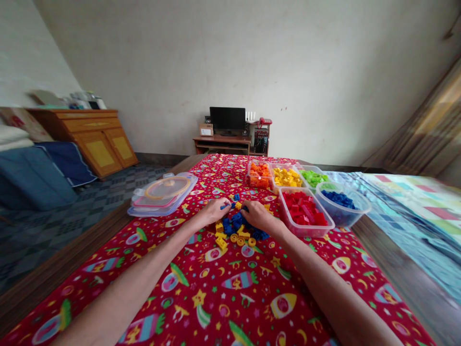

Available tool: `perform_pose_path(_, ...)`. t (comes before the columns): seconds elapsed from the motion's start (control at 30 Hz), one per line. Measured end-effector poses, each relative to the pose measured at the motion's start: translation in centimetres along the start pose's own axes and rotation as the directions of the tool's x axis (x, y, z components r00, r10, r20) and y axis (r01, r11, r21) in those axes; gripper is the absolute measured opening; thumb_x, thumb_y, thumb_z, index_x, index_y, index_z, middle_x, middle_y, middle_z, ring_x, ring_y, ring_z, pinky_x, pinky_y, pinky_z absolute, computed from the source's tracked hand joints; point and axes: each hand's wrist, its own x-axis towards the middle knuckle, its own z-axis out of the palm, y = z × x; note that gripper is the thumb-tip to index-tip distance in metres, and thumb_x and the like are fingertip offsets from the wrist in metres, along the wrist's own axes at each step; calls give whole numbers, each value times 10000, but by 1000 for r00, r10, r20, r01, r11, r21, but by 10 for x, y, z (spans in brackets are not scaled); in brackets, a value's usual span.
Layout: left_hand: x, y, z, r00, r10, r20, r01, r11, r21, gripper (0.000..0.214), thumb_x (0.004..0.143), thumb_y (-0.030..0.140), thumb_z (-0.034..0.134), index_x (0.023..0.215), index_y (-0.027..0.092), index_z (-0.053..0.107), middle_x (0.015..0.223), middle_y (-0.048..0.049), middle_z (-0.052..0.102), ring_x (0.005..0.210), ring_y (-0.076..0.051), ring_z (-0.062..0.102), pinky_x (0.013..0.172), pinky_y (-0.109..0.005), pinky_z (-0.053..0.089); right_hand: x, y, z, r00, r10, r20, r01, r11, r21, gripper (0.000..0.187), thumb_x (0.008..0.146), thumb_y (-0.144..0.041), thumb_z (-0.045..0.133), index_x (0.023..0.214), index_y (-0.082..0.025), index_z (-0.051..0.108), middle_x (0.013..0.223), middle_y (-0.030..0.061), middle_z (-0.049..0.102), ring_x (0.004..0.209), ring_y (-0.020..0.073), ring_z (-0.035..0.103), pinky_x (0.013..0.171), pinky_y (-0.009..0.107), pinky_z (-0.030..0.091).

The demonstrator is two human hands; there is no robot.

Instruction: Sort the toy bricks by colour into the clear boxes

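Note:
Both my arms reach forward over a red tablecloth (230, 293) printed with rockets. My left hand (215, 209) has its fingers curled in a pinch on a small blue brick at the far side of a loose pile of blue and yellow bricks (236, 229). My right hand (258, 216) lies over the right part of the pile with fingers bent onto the blue bricks; what it holds is hidden.
Clear tubs stand right of the pile: red bricks (304, 211), blue bricks (340, 202), orange (259, 174), yellow (287, 177), green (312, 178). Stacked tub lids (163, 193) lie at the left. A wooden cabinet (95, 139), a desk with a monitor (227, 120), a bed on the right.

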Motion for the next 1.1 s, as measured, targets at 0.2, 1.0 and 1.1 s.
perform_pose_path(0.2, 2, -1, 2, 1000, 6, -14, -7, 999, -34, 222, 802, 334, 509, 826, 171, 658, 683, -14, 681, 654, -177, 623, 604, -250, 454, 3, 0, -2, 999, -11, 47, 7, 997, 78, 222, 922, -222, 512, 1048, -123, 664, 1004, 125, 713, 967, 191, 648, 818, 248, 439)
perform_pose_path(1.0, 50, -17, 15, 986, 117, -118, -107, 991, 82, 180, 777, 226, 547, 865, 192, 700, 766, -27, 671, 735, -177, 611, 720, -267, 469, 14, 7, -36, 878, 471, 91, -2, -186, 983, 249, 720, -391, 647, 730, -176, 523, 597, -18, 541, 467, 59, 420, 342, 136, 171)
perform_pose_path(1.1, 64, -18, 20, 981, 152, -123, -147, 988, 46, 223, 770, 242, 579, 937, 204, 723, 861, -36, 683, 831, -182, 619, 792, -268, 470, 12, 11, -33, 888, 458, -33, -138, 334, 932, 202, 765, -335, 585, 659, -168, 544, 551, -19, 524, 490, 82, 456, 402, 167, 274)
